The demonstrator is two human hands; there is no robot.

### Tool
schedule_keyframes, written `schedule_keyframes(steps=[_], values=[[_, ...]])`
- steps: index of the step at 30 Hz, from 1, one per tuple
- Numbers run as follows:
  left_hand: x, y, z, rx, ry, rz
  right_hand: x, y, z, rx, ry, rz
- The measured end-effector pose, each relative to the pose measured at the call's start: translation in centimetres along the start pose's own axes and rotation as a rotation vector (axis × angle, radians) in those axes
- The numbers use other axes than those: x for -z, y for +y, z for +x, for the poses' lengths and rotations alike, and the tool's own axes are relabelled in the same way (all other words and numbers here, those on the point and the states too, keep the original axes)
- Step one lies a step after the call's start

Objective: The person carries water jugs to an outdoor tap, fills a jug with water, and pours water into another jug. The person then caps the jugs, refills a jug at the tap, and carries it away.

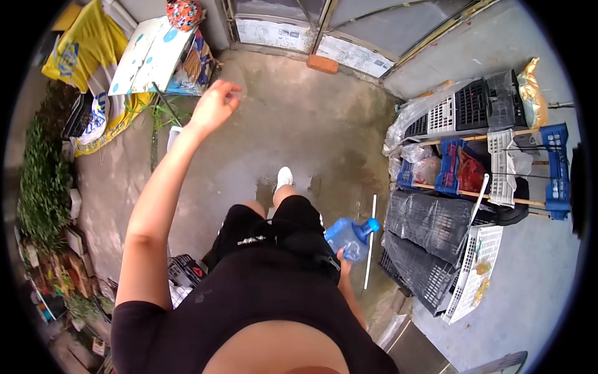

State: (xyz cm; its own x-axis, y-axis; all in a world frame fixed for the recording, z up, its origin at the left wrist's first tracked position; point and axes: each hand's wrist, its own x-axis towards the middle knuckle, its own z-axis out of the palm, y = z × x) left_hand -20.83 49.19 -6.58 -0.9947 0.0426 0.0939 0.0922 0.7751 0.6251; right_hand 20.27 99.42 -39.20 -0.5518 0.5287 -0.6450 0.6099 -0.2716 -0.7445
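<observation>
My left hand point(216, 106) is raised at the upper left, arm stretched out over the concrete floor, its fingers loosely curled and apart with nothing between them. Near it are a thin dark stick and green blades of grass beside a painted board point(146, 59). At my right hip, my right hand point(344, 262) holds a clear blue plastic bottle point(349, 240) with a bright blue cap, tilted to the right. The bottle hides part of that hand. A thin white rod point(370, 243) lies on the floor just right of the bottle.
Stacked plastic crates point(423, 240), some wrapped in film, stand along the right wall. An orange brick point(322, 63) lies by the door. Yellow cloth point(93, 47) and a colourful ball point(183, 14) are at the upper left. Plants point(43, 174) line the left. The floor looks wet in places.
</observation>
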Motion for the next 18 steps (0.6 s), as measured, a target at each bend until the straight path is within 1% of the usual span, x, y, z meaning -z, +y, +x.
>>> schedule_keyframes(steps=[1, 2, 3, 5, 9, 10, 11, 12, 13, 14, 16, 17, 18], values=[[0.9, 0.4, 3.5, -0.016, -0.015, 0.035, -2.4, -5.2, -0.7, -0.086, -0.004, -0.079], [2.0, 0.9, 7.5, -0.036, -0.023, 0.066, -5.9, -12.0, -1.2, -0.163, -0.009, -0.157], [2.9, 1.4, 12.9, -0.086, 0.000, 0.063, -8.5, -15.3, 0.8, -0.165, -0.001, -0.156], [4.4, 1.2, 21.1, -0.153, 0.049, 0.079, -12.7, -19.8, 2.7, -0.102, -0.018, -0.083], [6.6, 0.9, 37.1, -0.301, 0.124, 0.142, -18.9, -25.7, 7.1, -0.106, 0.069, 0.024], [7.3, 1.1, 40.8, -0.331, 0.133, 0.131, -20.3, -27.0, 8.2, -0.092, 0.067, -0.032], [8.8, 2.9, 43.8, -0.434, 0.202, 0.049, -22.5, -29.2, 8.2, -0.104, 0.116, -0.076], [9.5, 3.2, 46.2, -0.515, 0.237, 0.063, -24.6, -31.4, 7.8, -0.116, 0.162, -0.117], [10.5, 3.0, 49.2, -0.535, 0.231, 0.048, -26.9, -32.3, 7.8, -0.031, 0.255, -0.115], [11.4, 2.8, 51.7, -0.502, 0.211, -0.007, -28.1, -32.7, 8.8, -0.007, 0.274, -0.214], [12.6, 1.9, 56.2, -0.419, 0.176, -0.109, -29.1, -32.5, 10.0, 0.024, 0.243, -0.038], [12.9, 1.3, 58.1, -0.377, 0.153, -0.154, -27.1, -28.0, 13.5, -0.026, 0.273, -0.075], [13.0, 0.4, 59.9, -0.379, 0.136, -0.161, -27.9, -27.5, 14.6, -0.078, 0.302, -0.109]])
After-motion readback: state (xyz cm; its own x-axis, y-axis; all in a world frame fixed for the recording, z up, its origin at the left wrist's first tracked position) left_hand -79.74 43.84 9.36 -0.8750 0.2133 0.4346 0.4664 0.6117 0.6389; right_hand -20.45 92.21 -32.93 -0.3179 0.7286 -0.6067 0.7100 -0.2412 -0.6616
